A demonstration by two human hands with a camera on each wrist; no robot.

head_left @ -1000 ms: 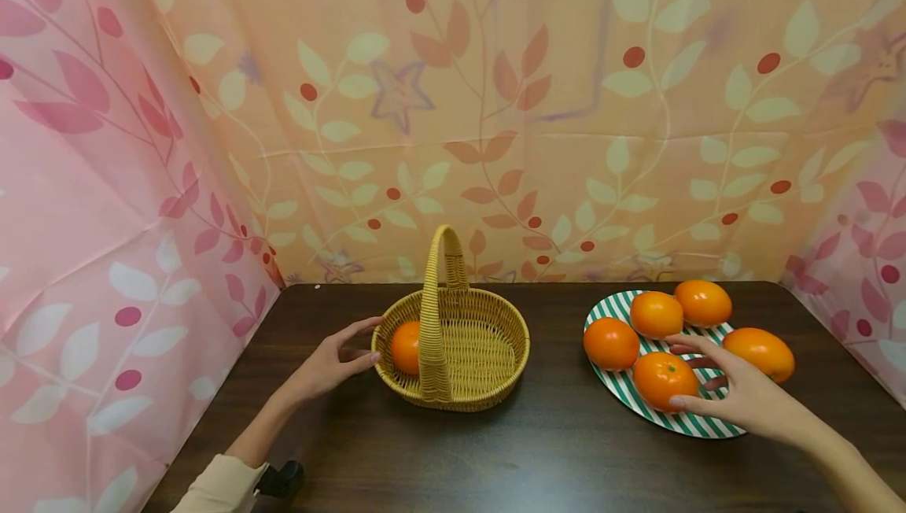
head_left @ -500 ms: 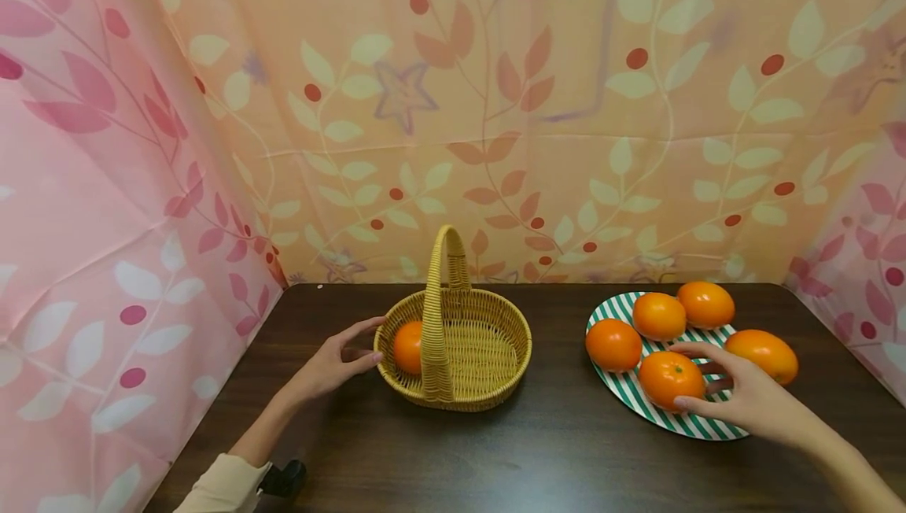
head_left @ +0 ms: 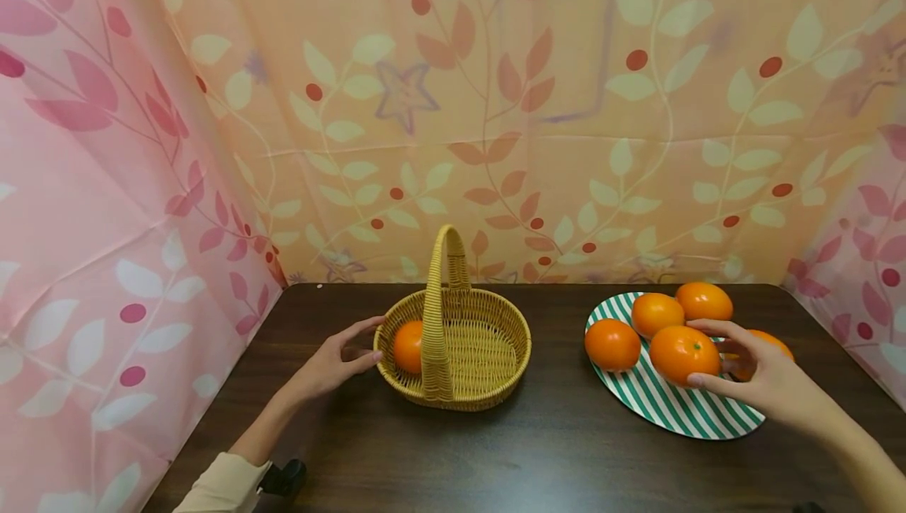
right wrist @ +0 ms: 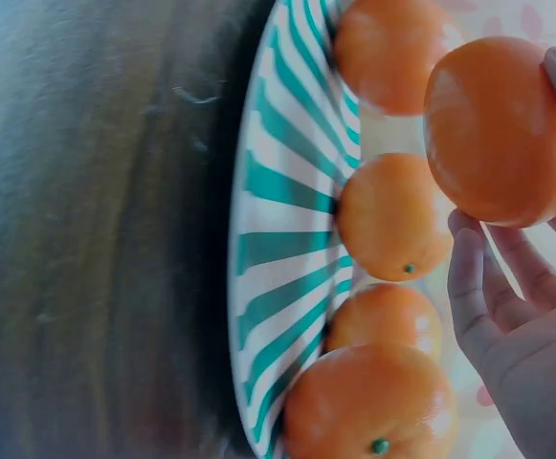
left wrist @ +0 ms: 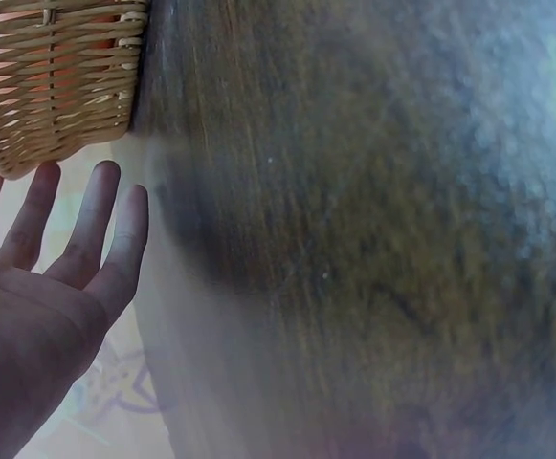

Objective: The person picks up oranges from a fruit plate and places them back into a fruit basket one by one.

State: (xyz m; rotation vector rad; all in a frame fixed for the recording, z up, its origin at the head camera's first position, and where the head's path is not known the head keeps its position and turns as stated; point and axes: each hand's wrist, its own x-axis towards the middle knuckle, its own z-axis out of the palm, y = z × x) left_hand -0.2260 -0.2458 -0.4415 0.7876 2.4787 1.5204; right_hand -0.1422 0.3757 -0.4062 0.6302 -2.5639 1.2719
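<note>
My right hand (head_left: 767,367) grips an orange (head_left: 684,355) between thumb and fingers, raised over the green-and-white striped plate (head_left: 697,411). In the right wrist view this orange (right wrist: 507,134) hangs clear of the plate's surface, with the fingertips beneath it. Several other oranges (head_left: 613,345) lie on the plate; one at the right is partly hidden behind the hand. At the left, my left hand (head_left: 329,363) has its fingertips at the side of a yellow wicker basket (head_left: 488,391), the fingers fairly straight. Inside the basket, at its left end, sits one orange (head_left: 407,347), partly covered by the handle.
Basket and plate stand apart on a dark wooden table (head_left: 545,434). The basket's tall arched handle (head_left: 435,300) rises over its middle. A patterned cloth (head_left: 495,143) hangs behind the table and along both sides.
My right hand has closed in on the front orange and lifted it off the plate, moving slightly up and right. The left hand and basket have stayed in place.
</note>
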